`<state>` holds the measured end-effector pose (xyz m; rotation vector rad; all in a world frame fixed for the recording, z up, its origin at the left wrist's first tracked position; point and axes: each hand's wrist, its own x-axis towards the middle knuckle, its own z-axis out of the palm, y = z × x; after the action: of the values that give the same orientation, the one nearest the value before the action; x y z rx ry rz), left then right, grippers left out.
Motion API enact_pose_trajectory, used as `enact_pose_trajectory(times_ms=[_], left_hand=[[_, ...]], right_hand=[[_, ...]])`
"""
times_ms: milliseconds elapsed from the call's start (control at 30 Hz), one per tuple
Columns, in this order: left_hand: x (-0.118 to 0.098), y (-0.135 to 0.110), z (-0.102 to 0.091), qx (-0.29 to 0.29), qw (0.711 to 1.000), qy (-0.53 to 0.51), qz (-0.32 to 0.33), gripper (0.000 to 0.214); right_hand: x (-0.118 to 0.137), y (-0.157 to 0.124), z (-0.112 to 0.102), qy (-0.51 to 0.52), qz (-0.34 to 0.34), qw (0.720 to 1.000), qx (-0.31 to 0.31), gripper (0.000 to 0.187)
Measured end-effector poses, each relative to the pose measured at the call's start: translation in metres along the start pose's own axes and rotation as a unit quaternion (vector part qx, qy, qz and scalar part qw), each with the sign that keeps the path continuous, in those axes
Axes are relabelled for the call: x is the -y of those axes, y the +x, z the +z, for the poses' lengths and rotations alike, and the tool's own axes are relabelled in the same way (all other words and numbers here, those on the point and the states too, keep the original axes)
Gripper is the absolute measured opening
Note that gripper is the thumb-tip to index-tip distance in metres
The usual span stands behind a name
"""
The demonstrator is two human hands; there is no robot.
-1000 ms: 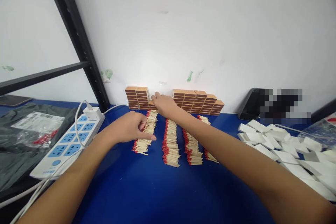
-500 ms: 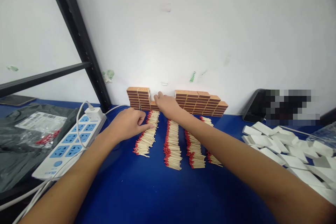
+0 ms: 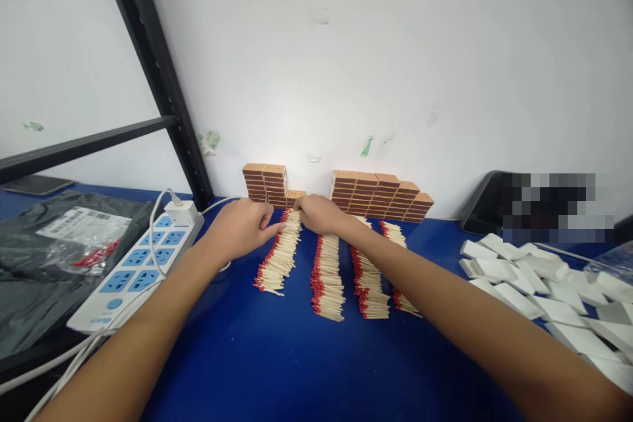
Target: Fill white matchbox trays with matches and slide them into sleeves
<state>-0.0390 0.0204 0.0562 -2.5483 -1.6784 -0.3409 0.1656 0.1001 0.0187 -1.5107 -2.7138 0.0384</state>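
Observation:
Several rows of red-tipped matches (image 3: 327, 268) lie on the blue table (image 3: 277, 356). My left hand (image 3: 241, 227) rests at the far end of the leftmost match row (image 3: 279, 253), fingers curled, thumb and forefinger pinched at the matches. My right hand (image 3: 320, 212) is at the same far end from the other side, fingers bent down onto the match tips. Behind them, brown matchbox sleeves stand stacked against the wall, a left stack (image 3: 266, 183) and a right stack (image 3: 380, 195).
A white and blue power strip (image 3: 143, 265) with a plugged charger lies left, beside grey plastic bags (image 3: 44, 257). White inner trays (image 3: 544, 283) are heaped at the right. A black shelf post (image 3: 158, 79) slants up at the left. A dark phone (image 3: 487, 201) leans on the wall.
My right hand has drawn back from the gap between the box stacks to the far end of the leftmost match row. My left hand has slid up that row toward it.

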Motion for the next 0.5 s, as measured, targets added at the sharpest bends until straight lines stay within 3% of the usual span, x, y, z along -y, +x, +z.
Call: enact_pose_trajectory(times_ms=[267,500], left_hand=[[0.0003,-0.0008,-0.0012,0.003,1.000,0.014,-0.010,0.042],[-0.0004,-0.0008,-0.0018,-0.001,1.000,0.009,-0.006,0.043]], right_hand=[[-0.0015,0.0041,0.0030,0.030,0.018,0.999,0.014,0.037],[0.0035,0.0019,-0.0009,0.034,0.032,0.999,0.025,0.035]])
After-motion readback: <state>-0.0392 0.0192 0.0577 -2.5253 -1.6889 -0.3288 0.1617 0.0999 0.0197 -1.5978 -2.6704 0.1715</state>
